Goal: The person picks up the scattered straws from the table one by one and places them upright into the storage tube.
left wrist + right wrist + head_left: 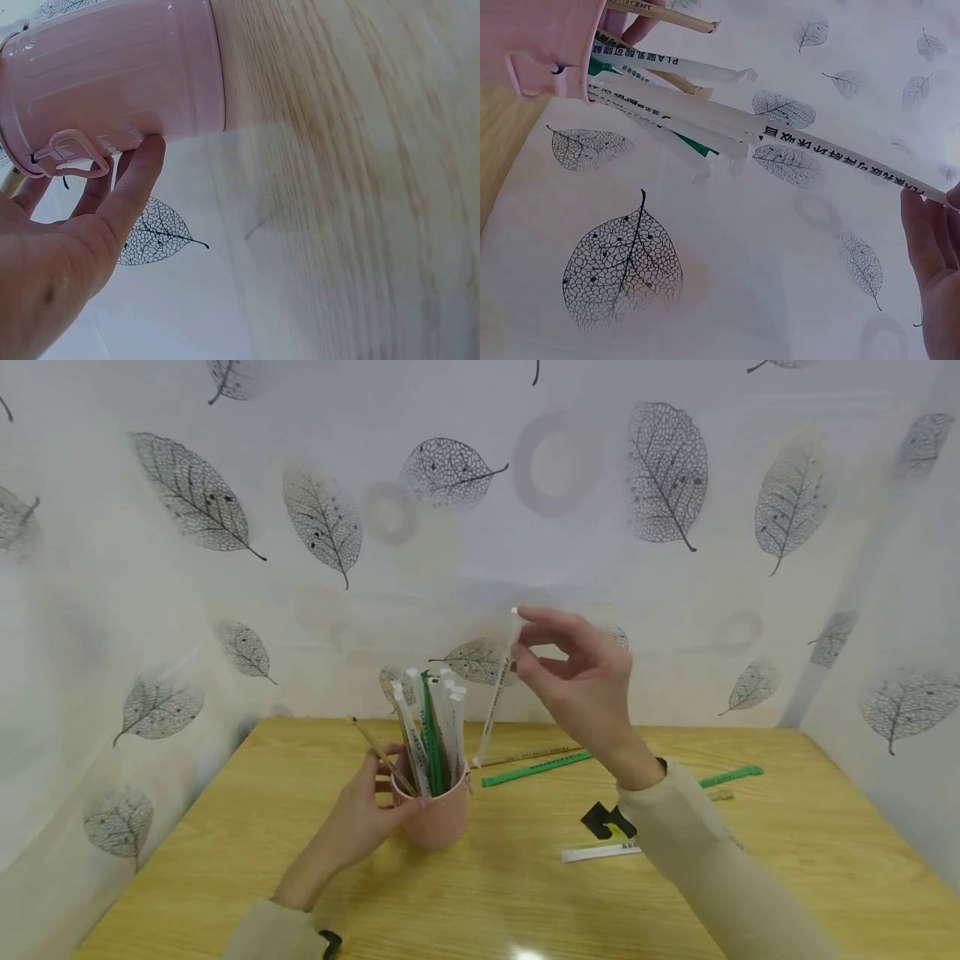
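My right hand [581,672] pinches the upper end of a white paper-wrapped straw [495,697] with printed lettering. The straw slants down to the left, its lower end near the right side of a pink bucket's rim; I cannot tell whether it touches. My left hand [352,827] grips the left side of this small pink bucket [437,822], thumb in front and fingers behind. Several wrapped straws stand in the bucket: white ones [712,71], a green one [431,727] and brown ones. One brown straw [378,750] leans out left across the left fingers. A wire handle [75,154] shows on the bucket's side.
On the wooden table [510,893] right of the bucket lie a green straw [536,769], a brown straw [525,756], a white straw [596,853] and a black-and-yellow scrap [600,820]. Another green length [735,774] shows beyond the right sleeve. Leaf-patterned cloth [480,552] hangs behind.
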Available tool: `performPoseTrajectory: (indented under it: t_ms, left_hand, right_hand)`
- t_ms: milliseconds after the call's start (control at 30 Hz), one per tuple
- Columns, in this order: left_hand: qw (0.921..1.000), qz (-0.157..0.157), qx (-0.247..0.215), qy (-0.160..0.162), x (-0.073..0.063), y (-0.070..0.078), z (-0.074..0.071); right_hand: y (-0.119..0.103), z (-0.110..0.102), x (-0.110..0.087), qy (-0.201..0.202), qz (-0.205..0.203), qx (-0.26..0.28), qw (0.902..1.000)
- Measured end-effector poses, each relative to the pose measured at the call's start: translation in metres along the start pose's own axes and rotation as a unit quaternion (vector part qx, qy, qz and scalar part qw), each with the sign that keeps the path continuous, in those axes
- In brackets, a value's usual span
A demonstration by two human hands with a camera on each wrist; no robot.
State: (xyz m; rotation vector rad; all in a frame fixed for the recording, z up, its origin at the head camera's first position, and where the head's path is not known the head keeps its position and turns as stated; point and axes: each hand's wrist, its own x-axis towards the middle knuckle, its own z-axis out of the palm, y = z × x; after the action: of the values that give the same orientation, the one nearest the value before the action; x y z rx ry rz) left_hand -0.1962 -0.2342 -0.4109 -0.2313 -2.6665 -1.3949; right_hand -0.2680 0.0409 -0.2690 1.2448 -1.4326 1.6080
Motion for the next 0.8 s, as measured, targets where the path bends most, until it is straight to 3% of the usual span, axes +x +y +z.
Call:
performPoseTrajectory:
  t_ms: [200, 467, 800]
  left_hand:
    - [1.0, -0.002, -0.004, 0.004, 0.0, 0.0, 0.0]
    - [0.9999, 0.007, -0.009, 0.003, 0.001, -0.001, 0.001]
    - [0.9999, 0.005, -0.01, 0.005, 0.001, -0.001, 0.0]
  right_hand:
    - [0.004, 0.014, -0.001, -0.004, -0.003, 0.019, 0.9998]
    - [0.014, 0.03, -0.011, -0.048, 0.023, 0.014, 0.9985]
    - [0.031, 0.037, -0.031, -0.087, 0.036, -0.032, 0.995]
